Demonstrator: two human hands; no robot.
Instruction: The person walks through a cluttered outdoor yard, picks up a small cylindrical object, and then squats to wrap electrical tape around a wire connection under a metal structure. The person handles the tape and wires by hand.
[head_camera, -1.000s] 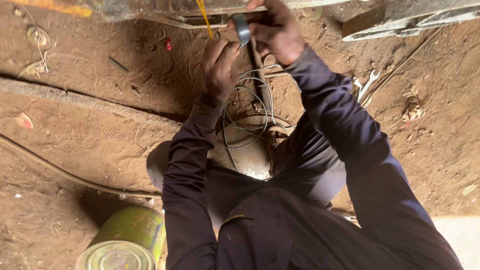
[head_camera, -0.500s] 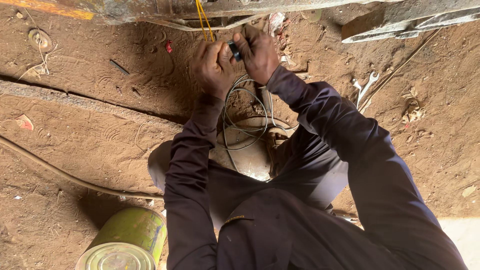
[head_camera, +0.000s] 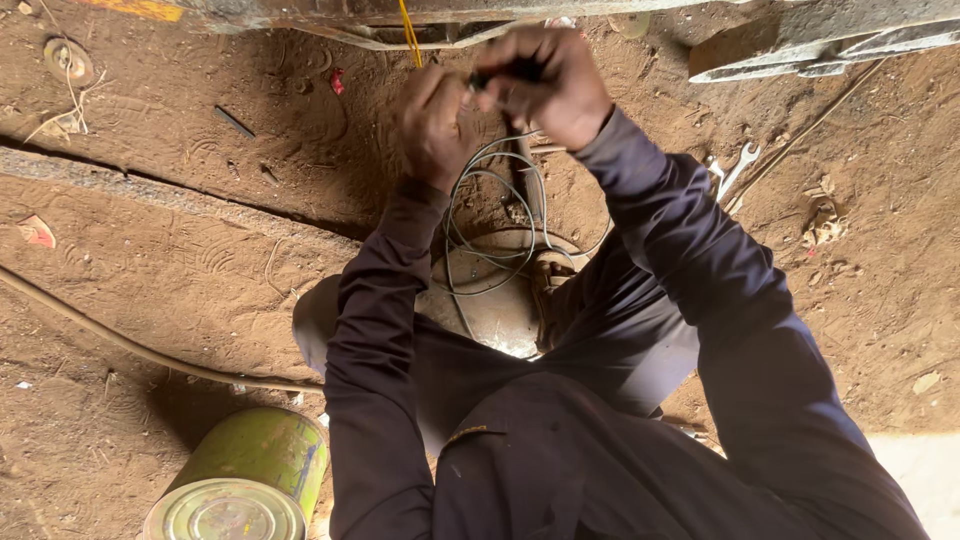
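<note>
Seen from above, both hands raised close together over dusty ground (head_camera: 180, 260). Left hand (head_camera: 432, 125) curled shut, fingers folded in on the grey wires (head_camera: 490, 215) that loop down from it toward the lap. Right hand (head_camera: 545, 82) just beside the left, touching or nearly so, fist closed around a small dark object (head_camera: 500, 72), too covered to tell what kind. Wire coil hanging directly below both hands, between the dark sleeves (head_camera: 690, 260), over a pale round disc (head_camera: 495, 310) on the ground.

Just above the hands, a thin yellow cord (head_camera: 408, 28) dropping from a worn metal frame (head_camera: 400, 12) with a yellow-painted patch at its far left end. Right of the right hand, well apart, a spanner (head_camera: 738, 165) flat in the dirt, and above it a grey metal bar (head_camera: 820, 35).

Well below the left hand, beside the left elbow, a cylindrical tin can (head_camera: 245, 480) on its side: green label wrap with a narrow blue-and-red strip, ribbed metal end toward the camera. Far left of the hands, a small red-and-white scrap (head_camera: 37, 231) and a long hose (head_camera: 130, 340) running across the ground. Small red bit (head_camera: 337, 80) up left of the left hand.
</note>
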